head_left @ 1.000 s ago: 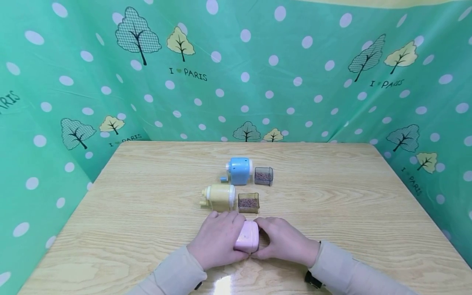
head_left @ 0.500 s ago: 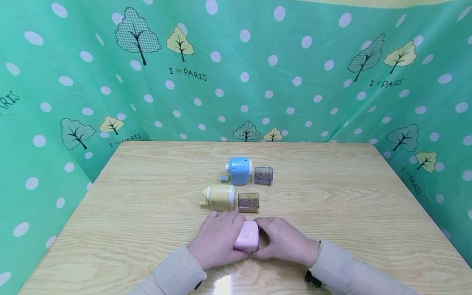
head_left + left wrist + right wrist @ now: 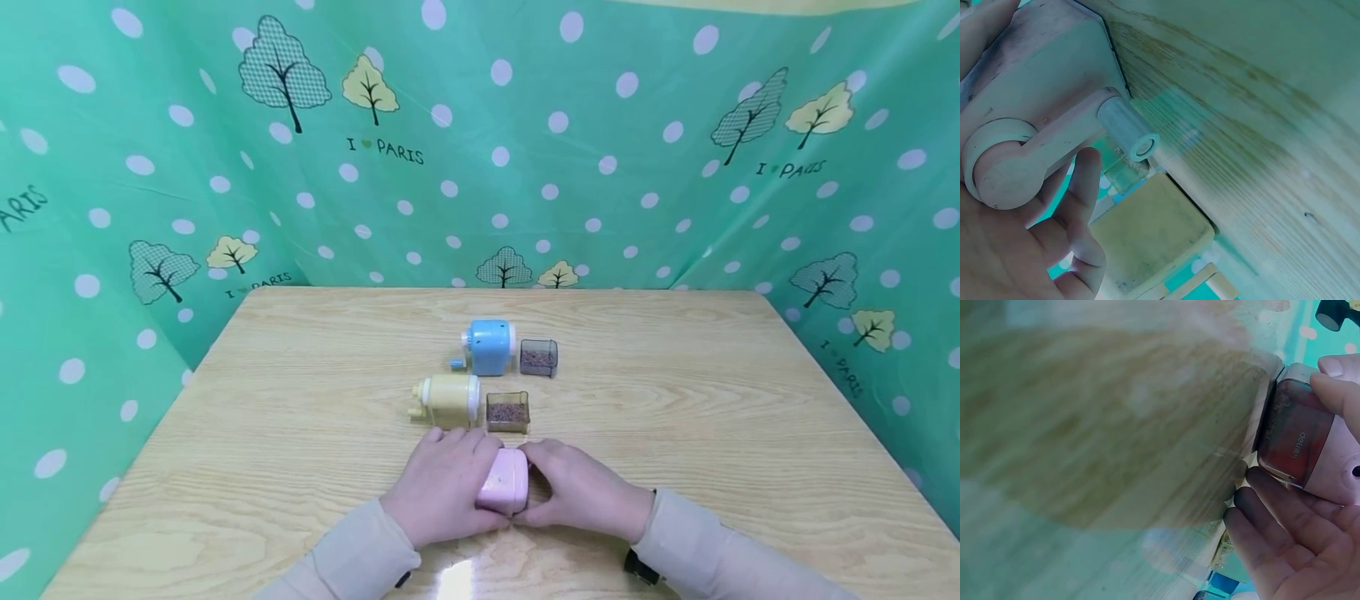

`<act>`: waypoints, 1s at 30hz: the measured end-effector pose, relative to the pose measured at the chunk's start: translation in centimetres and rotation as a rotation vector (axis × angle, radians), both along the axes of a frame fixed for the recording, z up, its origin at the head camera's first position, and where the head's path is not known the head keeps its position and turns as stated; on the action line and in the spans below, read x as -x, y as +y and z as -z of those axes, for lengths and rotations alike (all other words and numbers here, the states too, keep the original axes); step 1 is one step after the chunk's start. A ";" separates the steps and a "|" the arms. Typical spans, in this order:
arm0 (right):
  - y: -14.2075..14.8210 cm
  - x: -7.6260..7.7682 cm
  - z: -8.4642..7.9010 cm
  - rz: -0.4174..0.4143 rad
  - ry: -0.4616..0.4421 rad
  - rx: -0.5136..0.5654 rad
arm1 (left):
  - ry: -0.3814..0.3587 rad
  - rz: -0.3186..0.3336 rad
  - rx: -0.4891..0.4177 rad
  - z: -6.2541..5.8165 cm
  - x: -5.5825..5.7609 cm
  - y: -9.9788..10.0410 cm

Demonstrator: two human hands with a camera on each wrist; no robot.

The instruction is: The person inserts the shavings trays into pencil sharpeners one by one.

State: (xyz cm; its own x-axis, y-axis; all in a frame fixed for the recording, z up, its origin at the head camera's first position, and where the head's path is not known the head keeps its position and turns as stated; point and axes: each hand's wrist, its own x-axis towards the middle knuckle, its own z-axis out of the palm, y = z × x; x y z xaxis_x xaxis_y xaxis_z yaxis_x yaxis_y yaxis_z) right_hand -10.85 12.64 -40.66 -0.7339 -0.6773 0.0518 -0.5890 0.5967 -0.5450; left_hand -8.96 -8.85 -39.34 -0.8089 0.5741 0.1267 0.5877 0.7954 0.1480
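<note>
A pink crank pencil sharpener lies on the table between my two hands. My left hand grips its body from the left. In the left wrist view the sharpener's crank sticks out beside the palm. My right hand pinches the opposite end between thumb and fingers. There, the right wrist view shows a translucent reddish shavings drawer, seated in the pink body, with the right thumb and fingertips at its opposite edges. The hands cover much of the sharpener in the head view.
Just beyond my hands lie a yellow pencil sharpener and its pulled-out drawer of shavings. Farther back are a blue sharpener and a grey drawer, also with shavings. Behind the wooden table hangs a green curtain.
</note>
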 end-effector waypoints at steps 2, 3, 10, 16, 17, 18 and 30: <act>0.0 0.0 0.0 -0.003 -0.003 -0.001 | -0.004 0.000 0.002 0.0 0.0 0.0; 0.1 0.0 0.0 -0.004 -0.006 -0.001 | -0.006 0.001 0.004 0.0 -0.1 -0.1; 0.1 -0.1 -0.2 -0.003 -0.033 0.012 | 0.006 0.013 0.009 -0.2 -0.4 -0.3; 0.2 0.0 -0.6 0.003 -0.063 0.011 | 0.017 0.018 0.015 -0.6 -0.4 -0.3; 0.2 0.0 -0.6 0.004 -0.067 0.008 | 0.020 0.020 0.017 -0.7 -0.4 -0.4; 0.2 0.0 -0.7 0.003 -0.068 0.008 | 0.024 0.023 0.020 -0.8 -0.4 -0.4; 0.4 0.2 -1.3 -0.017 -0.032 -0.033 | 0.086 0.053 0.038 -1.5 -0.2 -0.7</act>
State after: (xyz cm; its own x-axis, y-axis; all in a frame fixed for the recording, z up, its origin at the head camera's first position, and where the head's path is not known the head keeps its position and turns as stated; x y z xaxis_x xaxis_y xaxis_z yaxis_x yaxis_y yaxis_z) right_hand -11.03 13.09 -39.32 -0.7235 -0.6903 0.0058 -0.5817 0.6051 -0.5436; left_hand -8.71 -9.51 -37.87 -0.7645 0.6213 0.1718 0.6382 0.7671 0.0656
